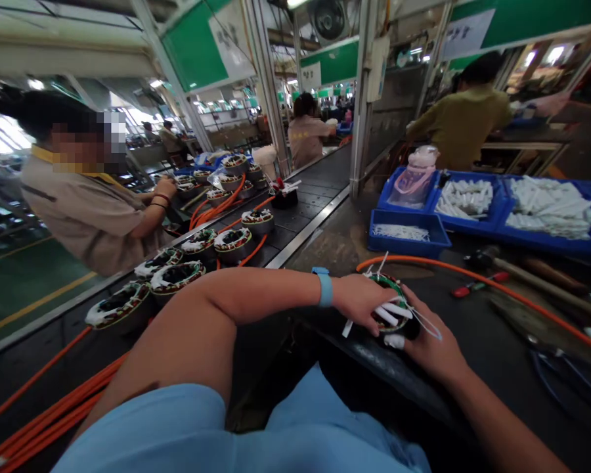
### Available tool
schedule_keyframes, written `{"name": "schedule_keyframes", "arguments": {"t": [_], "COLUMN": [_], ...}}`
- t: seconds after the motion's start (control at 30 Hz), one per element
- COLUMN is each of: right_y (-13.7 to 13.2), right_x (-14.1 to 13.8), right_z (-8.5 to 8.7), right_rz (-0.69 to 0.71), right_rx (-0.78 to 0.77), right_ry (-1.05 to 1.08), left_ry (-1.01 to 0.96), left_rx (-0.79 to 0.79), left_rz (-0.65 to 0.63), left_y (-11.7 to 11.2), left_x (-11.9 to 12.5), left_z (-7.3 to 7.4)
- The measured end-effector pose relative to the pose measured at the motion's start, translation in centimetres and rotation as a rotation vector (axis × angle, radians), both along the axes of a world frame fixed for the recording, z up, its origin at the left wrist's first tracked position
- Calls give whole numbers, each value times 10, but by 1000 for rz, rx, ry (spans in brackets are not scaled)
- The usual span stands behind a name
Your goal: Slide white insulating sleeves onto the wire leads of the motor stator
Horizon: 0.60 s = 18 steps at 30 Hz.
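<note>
A round motor stator [391,309] with green and white windings and loose white ties rests on the dark workbench [473,341] in front of me. My left hand [362,302], with a blue wristband on its wrist, grips the stator from the left with white-taped fingers across its top. My right hand [431,345] cups it from the near right side, fingers curled against its rim. An orange cable [473,276] arcs just behind the stator.
Several more stators [197,253] with orange cables sit along the conveyor belt [305,203] to the left. A person in beige [86,210] works across it. Blue bins [522,203] of white parts stand at back right, a pink bottle [416,174] among them. Hand tools [536,276] lie at right.
</note>
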State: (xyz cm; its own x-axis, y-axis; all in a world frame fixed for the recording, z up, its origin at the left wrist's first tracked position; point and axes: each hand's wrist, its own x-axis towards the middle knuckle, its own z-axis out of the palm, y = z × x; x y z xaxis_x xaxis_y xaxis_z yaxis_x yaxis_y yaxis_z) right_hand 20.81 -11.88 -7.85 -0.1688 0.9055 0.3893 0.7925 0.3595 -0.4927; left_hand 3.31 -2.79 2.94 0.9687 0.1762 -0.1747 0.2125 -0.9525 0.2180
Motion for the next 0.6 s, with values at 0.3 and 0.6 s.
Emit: {"name": "schedule_keyframes", "arguments": {"t": [0.3,0.6], "right_y": [-42,-35], "right_x": [16,-18], "right_z": [28,47], "right_rz": [-191,-23], "right_rx": [65,76], "right_ry": [184,-131], "left_ry": [-318,-239], "left_rx": [191,144], "left_rz": [-131,-143], "left_y": [55,36], "left_x": [-49,-17], "left_z": [23,-25]}}
